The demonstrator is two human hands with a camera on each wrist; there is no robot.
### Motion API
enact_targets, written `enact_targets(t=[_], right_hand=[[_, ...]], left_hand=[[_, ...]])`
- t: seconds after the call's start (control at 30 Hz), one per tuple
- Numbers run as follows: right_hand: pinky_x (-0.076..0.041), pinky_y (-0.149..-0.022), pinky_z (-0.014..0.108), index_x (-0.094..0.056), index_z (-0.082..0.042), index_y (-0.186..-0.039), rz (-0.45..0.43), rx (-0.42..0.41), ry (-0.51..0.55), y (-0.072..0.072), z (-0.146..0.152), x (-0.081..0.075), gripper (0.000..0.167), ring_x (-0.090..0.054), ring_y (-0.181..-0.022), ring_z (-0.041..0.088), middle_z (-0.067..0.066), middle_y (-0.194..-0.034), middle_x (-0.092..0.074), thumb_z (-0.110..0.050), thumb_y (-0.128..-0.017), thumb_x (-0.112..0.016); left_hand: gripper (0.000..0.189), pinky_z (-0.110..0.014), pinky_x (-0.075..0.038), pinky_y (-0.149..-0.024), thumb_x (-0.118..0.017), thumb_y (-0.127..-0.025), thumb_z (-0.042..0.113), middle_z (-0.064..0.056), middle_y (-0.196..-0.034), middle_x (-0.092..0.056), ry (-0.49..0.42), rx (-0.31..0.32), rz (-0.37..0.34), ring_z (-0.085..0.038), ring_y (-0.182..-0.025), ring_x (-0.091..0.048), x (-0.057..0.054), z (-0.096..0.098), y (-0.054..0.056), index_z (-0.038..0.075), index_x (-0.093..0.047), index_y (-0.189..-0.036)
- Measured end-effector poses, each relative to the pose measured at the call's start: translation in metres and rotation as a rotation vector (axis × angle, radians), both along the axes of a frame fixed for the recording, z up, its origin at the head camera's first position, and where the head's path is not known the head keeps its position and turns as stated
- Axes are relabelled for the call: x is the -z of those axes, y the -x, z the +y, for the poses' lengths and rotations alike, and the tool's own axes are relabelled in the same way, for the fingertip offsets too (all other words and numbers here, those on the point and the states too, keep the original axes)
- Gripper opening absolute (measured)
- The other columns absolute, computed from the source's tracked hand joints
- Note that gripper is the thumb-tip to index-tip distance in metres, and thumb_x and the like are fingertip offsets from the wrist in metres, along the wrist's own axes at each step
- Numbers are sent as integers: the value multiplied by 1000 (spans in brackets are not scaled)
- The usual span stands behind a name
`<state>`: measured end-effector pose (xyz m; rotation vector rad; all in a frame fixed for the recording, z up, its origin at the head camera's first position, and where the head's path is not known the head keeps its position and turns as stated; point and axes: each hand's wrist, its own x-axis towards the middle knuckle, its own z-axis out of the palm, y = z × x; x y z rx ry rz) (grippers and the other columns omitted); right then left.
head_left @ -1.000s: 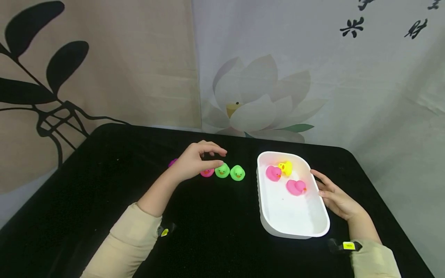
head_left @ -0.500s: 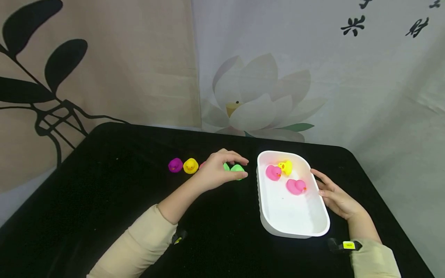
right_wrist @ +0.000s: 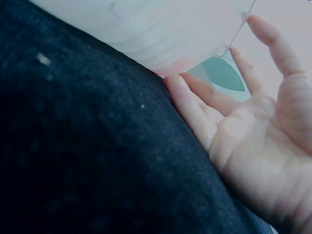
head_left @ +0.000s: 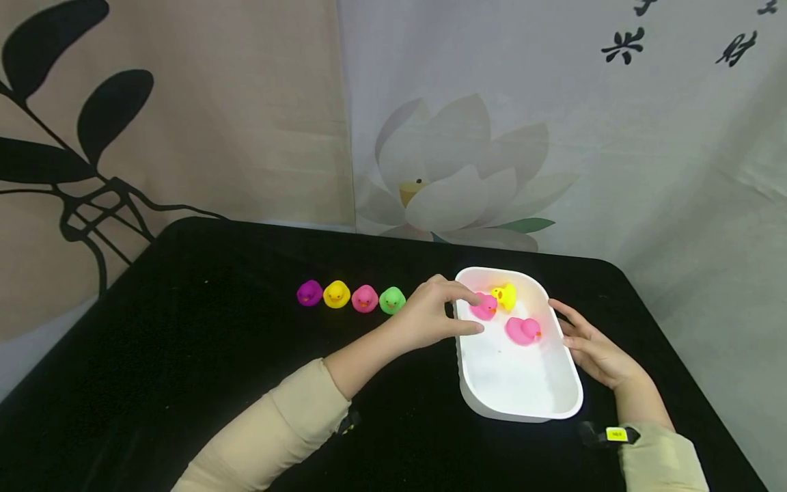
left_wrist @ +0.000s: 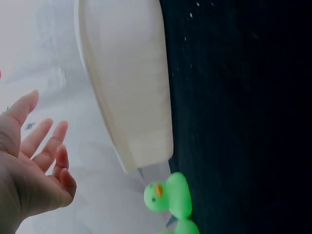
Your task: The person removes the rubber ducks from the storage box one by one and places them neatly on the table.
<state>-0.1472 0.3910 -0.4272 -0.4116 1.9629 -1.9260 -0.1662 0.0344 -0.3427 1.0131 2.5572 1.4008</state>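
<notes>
Tray [head_left: 522, 383] (one); three ducks [head_left: 523, 331] inside

Loosely bent left fingers [left_wrist: 51, 146], white tray [left_wrist: 129, 92], green duck [left_wrist: 179, 196], black cloth [left_wrist: 243, 117]

A white tray [head_left: 516, 386] holds two pink ducks [head_left: 521, 332], one yellow duck [head_left: 507, 296].

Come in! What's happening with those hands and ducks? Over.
Left hand empty, over white tray, left side. Right hand touching tray's right side. Two pink ducks, one yellow duck inside. No obstacle visible.
</notes>
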Motion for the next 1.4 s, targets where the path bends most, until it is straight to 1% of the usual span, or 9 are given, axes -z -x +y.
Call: enact_targets(t=[0.1,0.23,0.33,0.4,0.53,0.77,0.93,1.17,1.4], right_hand=[[-47,-90,36,-17,-24,-153,2,-5,5,0,0,0,64,-55,-115,14,-5,-139,-35,-2,-99,-43],[-47,-90,37,-17,-25,-153,6,-6,5,0,0,0,64,-55,-116,14,-5,-139,-36,-2,-99,-43],[-46,-91,37,-16,-25,-153,15,-7,3,-1,0,0,64,-55,-117,15,-5,-140,-36,-3,-99,-42],[-46,-91,38,-16,-26,-153,20,-11,2,-1,-1,0,64,-54,-117,15,-5,-141,-36,-3,-99,-42],[-47,-90,37,-15,-23,-153,21,-34,25,0,0,0,62,-55,-117,15,-5,-140,-38,-2,-100,-41],[-47,-90,37,-15,-22,-153,30,-57,40,1,1,0,62,-55,-118,17,-6,-140,-39,-3,-100,-40],[-47,-90,38,-16,-23,-153,48,-55,33,1,1,0,62,-55,-117,17,-7,-140,-40,-2,-100,-40],[-47,-91,37,-14,-21,-153,49,-67,52,2,1,0,62,-54,-118,17,-6,-141,-41,0,-100,-38],[-46,-92,37,-14,-24,-153,49,-51,31,1,1,1,63,-53,-119,16,-8,-142,-39,-1,-100,-40]], left_hand=[[43,-19,-47,-69,-82,-76,28,4,-112,-67,13,5,13,-15,-99,-48,1,11,-2,14,-71,-115],[43,-27,-42,-86,-81,-77,30,7,-112,-67,49,2,37,-11,-106,-46,2,25,-5,16,-71,-116],[42,-33,-36,-93,-81,-77,30,8,-111,-67,69,1,60,-10,-108,-47,3,37,-5,16,-71,-116],[41,-31,-37,-93,-80,-78,31,9,-109,-68,81,-5,60,-9,-107,-48,4,44,-5,17,-71,-115],[40,-23,-43,-83,-80,-78,31,12,-106,-67,86,-24,29,-8,-104,-47,8,58,-4,19,-71,-115],[40,-31,-38,-89,-79,-79,35,16,-104,-66,168,-62,39,-5,-104,-46,14,80,-1,23,-71,-116],[39,-23,-39,-83,-79,-79,35,19,-103,-66,198,-93,9,-3,-99,-46,18,95,1,26,-71,-116],[37,-21,-39,-78,-78,-80,33,19,-104,-65,234,-122,-38,-2,-97,-48,19,111,5,29,-70,-116],[35,-18,-40,-74,-79,-80,26,16,-104,-66,237,-131,-71,-3,-95,-52,20,124,11,27,-71,-115]])
